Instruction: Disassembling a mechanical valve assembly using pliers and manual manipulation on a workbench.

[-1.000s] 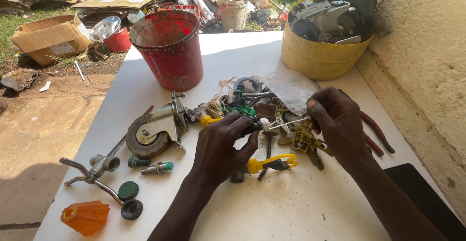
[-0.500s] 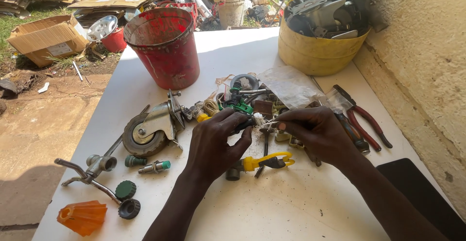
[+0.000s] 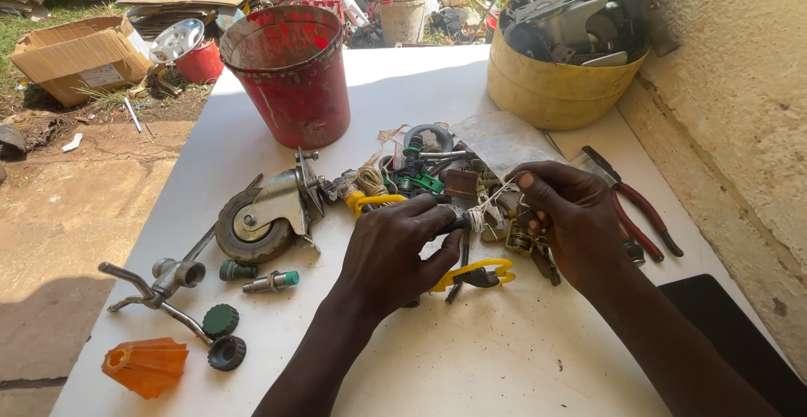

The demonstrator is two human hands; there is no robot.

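Observation:
My left hand [image 3: 395,253] pinches a small dark metal piece wrapped with pale string [image 3: 475,217] above a heap of scrap hardware [image 3: 424,177] on the white table [image 3: 437,358]. My right hand [image 3: 572,219] grips the loose end of that string, pulled taut up toward its fingers. Under the hands lies a yellow-handled tool [image 3: 475,272]. Red-handled pliers [image 3: 635,207] lie just right of my right hand. What the string is wound on is partly hidden by my fingers.
A red bucket [image 3: 290,72] stands at the back, a yellow bucket [image 3: 551,89] of metal parts at the back right. A caster wheel [image 3: 265,211], a tap [image 3: 160,282], green caps [image 3: 220,320] and an orange plastic piece [image 3: 145,366] lie at the left. A wall runs along the right.
My right hand has shifted right and up, drawing the string taut. My left hand has kept its pinch at the pile with little movement.

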